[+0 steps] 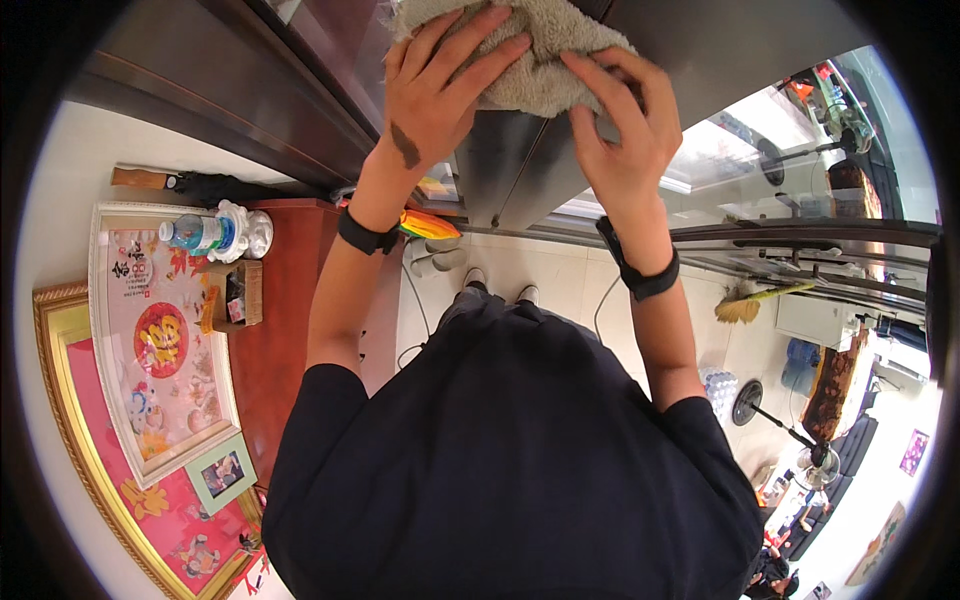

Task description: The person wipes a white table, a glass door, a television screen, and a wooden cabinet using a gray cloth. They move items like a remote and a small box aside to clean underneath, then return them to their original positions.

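Note:
A beige terry cloth [559, 56] lies bunched against a dark, glossy panel [720, 45] at the top of the view. My left hand [442, 82] rests on the cloth's left part with its fingers spread over it. At the right edge of the cloth, my right hand [626, 120] has its fingers bent, with the fingertips on the fabric. Each wrist wears a black band. Below the hands, a narrow seam runs down between two dark panels.
A reddish wooden cabinet [281, 270] stands at left with framed pictures, a plastic bottle [199, 232] and a small open box [244, 296]. A glass pane at right reflects the room. A broom [739, 307], a standing fan [750, 401] and bottled water are further right; cables cross the tiled floor.

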Tool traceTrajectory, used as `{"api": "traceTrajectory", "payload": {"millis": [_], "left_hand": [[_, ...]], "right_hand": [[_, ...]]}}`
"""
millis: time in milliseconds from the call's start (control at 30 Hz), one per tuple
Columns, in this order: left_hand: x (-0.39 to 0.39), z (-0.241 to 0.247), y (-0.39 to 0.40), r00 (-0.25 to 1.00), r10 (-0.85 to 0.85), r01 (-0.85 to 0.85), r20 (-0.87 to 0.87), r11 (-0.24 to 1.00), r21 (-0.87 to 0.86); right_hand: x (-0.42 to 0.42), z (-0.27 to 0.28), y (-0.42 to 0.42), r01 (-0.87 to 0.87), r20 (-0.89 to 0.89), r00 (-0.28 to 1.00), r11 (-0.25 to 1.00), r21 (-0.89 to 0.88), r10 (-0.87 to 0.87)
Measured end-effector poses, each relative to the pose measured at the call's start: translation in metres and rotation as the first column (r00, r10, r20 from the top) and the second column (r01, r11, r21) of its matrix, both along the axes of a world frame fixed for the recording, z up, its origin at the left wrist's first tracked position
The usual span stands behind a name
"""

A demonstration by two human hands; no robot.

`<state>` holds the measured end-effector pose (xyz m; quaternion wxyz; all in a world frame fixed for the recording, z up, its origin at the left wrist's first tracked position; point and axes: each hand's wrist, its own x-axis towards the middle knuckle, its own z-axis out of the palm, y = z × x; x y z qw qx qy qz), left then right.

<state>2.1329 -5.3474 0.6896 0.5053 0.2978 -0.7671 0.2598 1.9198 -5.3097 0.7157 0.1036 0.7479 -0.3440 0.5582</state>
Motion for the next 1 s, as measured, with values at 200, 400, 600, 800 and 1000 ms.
{"api": "traceTrajectory", "payload": {"millis": [200,400,600,800,1000], "left_hand": [[0.001,-0.134,0.009,0.987,-0.121,0.147,-0.106,0.943,0.297],[0.007,-0.3,0.054,0.873,-0.221,-0.143,0.434,0.735,0.663],[-0.025,-0.289,0.055,0.82,-0.224,-0.174,0.526,0.778,0.604],[-0.072,-0.124,0.021,0.801,-0.003,-0.229,0.598,0.923,0.311],[-0.128,-0.008,0.002,0.996,-0.083,0.083,0.013,0.997,0.003]], "right_hand": [[0.009,-0.093,0.001,-0.007,-0.101,0.995,0.999,0.043,0.012],[-0.024,-0.274,0.026,0.124,-0.414,0.904,0.864,0.489,0.105],[-0.057,-0.275,0.032,0.125,-0.356,0.927,0.797,0.591,0.119],[-0.107,-0.106,0.029,0.024,-0.211,0.977,0.961,0.275,0.036],[-0.125,-0.02,0.003,-0.036,0.003,0.999,0.998,-0.044,0.036]]}}
